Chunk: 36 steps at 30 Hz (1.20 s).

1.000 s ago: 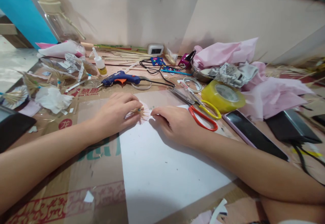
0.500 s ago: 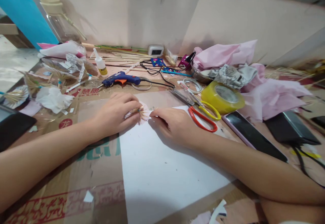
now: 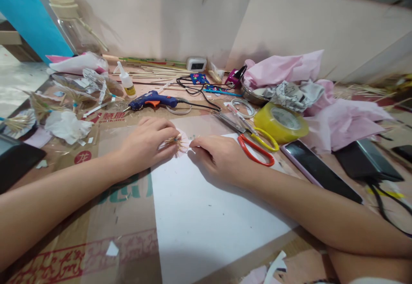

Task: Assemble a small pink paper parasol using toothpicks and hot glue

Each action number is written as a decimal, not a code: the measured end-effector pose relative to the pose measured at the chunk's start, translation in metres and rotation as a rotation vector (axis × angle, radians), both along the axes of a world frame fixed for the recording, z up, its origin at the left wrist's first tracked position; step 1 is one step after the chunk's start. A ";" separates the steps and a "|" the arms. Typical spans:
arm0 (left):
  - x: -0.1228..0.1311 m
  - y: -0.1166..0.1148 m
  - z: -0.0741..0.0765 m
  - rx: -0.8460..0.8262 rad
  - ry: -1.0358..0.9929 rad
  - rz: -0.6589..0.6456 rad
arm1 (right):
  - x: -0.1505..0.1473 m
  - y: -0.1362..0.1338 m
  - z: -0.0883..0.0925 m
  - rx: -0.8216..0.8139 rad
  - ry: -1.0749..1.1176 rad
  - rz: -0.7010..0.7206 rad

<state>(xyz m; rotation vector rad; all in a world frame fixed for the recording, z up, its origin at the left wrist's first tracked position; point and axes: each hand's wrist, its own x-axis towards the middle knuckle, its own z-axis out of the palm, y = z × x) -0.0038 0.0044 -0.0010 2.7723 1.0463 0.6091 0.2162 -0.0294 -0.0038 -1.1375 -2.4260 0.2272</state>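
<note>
The small paper umbrella (image 3: 182,144) is in the left hand (image 3: 149,140), above the top left part of the white sheet (image 3: 219,228) on the cardboard-covered bench (image 3: 124,241); it looks partway made. Done so far: its thin sticks fan out from a bluish spot at the middle, with pale pink paper spread around them. The left fingers are closed around its stick end, while the right hand (image 3: 222,157) has its fingers bent narrow at the paper's right edge; whether they pinch it I cannot tell. Similar pieces (image 3: 75,95) at the left already have paper on their sticks. What is left on this one seems to be work at the rim. The glue gun (image 3: 154,99) and scissors (image 3: 240,128) lie unheld.
</note>
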 end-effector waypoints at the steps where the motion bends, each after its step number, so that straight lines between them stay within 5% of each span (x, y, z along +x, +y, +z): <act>1: 0.000 0.000 0.000 -0.004 0.003 0.001 | 0.000 0.000 0.000 -0.002 0.008 -0.005; 36: -0.001 0.000 -0.001 -0.011 0.002 -0.004 | 0.002 0.002 0.001 -0.115 0.048 0.080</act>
